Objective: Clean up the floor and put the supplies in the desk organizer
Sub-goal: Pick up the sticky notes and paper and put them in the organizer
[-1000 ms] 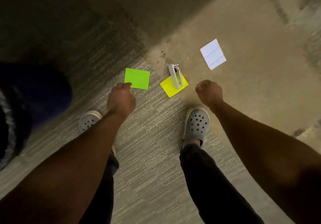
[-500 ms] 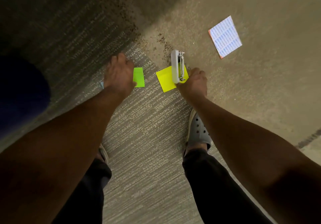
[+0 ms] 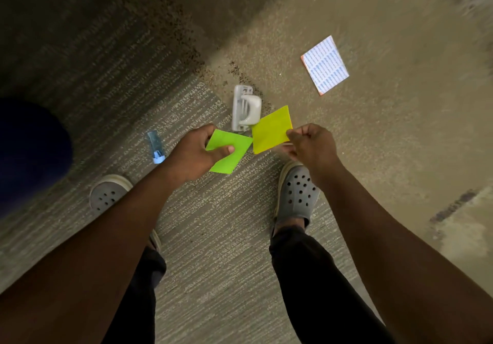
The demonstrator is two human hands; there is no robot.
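My left hand pinches a green sticky-note pad, lifted above the carpet. A yellow sticky-note pad is gripped at its right edge by my right hand, also off the floor. The two pads nearly touch at their corners. Just beyond them a grey stapler lies on the floor. To the left of my left hand rests a small blue clear item, on the carpet. Farther off at the upper right lies a white pad with blue print and an orange edge.
My two feet in grey perforated clogs stand on the striped grey carpet, which meets a tan floor area to the right. A dark blue object sits at the left edge. The desk organizer is out of view.
Both hands reached down to the floor and came up, the left with the green pad and the right with the yellow pad. The stapler now lies bare on the floor, turned over.
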